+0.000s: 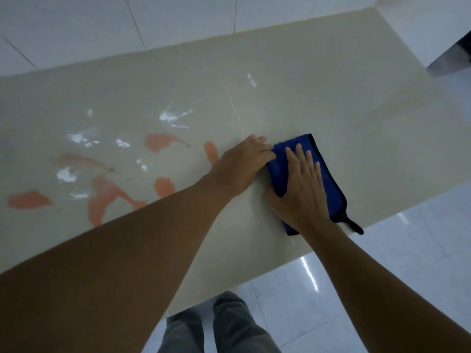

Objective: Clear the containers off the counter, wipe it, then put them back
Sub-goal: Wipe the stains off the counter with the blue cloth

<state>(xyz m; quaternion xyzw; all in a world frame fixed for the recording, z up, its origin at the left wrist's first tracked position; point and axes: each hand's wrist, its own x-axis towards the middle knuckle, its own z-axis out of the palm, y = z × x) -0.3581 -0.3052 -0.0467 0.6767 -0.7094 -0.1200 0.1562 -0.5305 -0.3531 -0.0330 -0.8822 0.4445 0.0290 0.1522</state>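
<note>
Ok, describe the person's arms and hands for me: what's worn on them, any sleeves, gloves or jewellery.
Both arms are bare from the bottom frame edge to the wrists: no sleeves show. The left hand and right hand wear no gloves, and no rings, watch or bracelets are visible on the fingers or wrists. No markings or bandages show. The only clothing in view is grey trousers below the counter edge.

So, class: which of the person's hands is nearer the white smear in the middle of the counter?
Left. The left hand lies between the white smear and blue cloth; the right hand presses flat on the cloth, farther away.
</note>
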